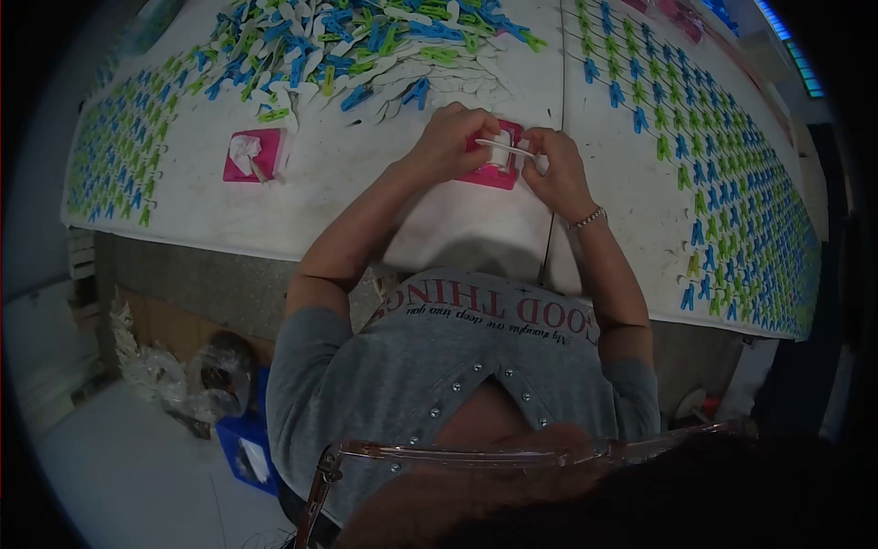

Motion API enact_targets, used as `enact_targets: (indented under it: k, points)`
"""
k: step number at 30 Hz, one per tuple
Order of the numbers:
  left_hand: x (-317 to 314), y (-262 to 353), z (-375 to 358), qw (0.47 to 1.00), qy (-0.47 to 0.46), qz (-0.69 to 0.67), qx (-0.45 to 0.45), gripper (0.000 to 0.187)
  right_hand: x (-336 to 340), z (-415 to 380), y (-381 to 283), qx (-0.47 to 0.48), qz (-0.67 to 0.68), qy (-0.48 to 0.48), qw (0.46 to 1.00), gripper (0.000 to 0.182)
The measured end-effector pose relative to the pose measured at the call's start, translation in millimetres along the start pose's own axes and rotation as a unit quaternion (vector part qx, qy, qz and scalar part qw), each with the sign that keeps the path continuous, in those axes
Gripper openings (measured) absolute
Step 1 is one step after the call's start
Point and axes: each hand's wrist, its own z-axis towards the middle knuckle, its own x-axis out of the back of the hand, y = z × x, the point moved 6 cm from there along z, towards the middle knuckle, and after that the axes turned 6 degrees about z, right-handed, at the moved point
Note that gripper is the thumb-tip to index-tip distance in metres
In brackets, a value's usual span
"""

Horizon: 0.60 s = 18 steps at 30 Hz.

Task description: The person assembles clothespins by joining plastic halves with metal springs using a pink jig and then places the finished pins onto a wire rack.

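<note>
Between my two hands, a thin white plastic piece (503, 145) spans crosswise above a small pink tray (494, 176). My left hand (455, 142) pinches its left end, fingers bent. The fingers of my right hand (556, 169) are closed at its right end, with another bit of white showing by the fingertips. A white block (500, 157) sits in the pink tray under the piece. Just beyond my hands lies a heap of loose blue and green clothes pegs (366, 41) mixed with flat white pieces (430, 82).
A second pink tray (268, 142) on the left holds a crumpled white tissue (244, 152). Rows of blue and green pegs (722, 201) cover the table's right side, and more pegs (128, 151) the left. A blue crate (245, 450) stands on the floor.
</note>
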Motion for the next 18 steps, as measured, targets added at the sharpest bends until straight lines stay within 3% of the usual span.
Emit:
enact_targets:
  k: [11, 13, 14, 16, 17, 18]
  points:
    - [-25.2, 17.3, 21.9, 0.993, 0.033, -0.093, -0.059, 0.023, 43.7, 21.0, -37.3, 0.024, -0.071, -0.028, 0.997, 0.037]
    - [-16.1, 13.8, 20.4, 0.992, 0.064, -0.103, -0.04, 0.027, 49.0, 30.5, -30.4, -0.022, 0.114, -0.01, 0.993, 0.035]
    - [-13.3, 12.8, 18.3, 0.991, 0.069, -0.103, -0.047, 0.027, 52.7, 36.3, -22.7, -0.016, 0.108, -0.007, 0.994, 0.035]
    - [-8.0, -9.6, 12.6, 0.976, 0.094, -0.188, 0.052, 0.03, 51.0, 57.0, 17.9, -0.06, 0.069, -0.022, 0.996, 0.026]
    - [-5.1, -11.2, 10.7, 0.976, 0.095, -0.188, 0.046, 0.03, 45.8, 69.6, 32.5, -0.057, 0.064, -0.018, 0.996, 0.026]
    - [-4.8, -18.9, 7.8, 0.966, 0.096, -0.228, 0.076, 0.031, 33.8, 82.2, 55.8, -0.102, -0.087, -0.048, 0.99, 0.022]
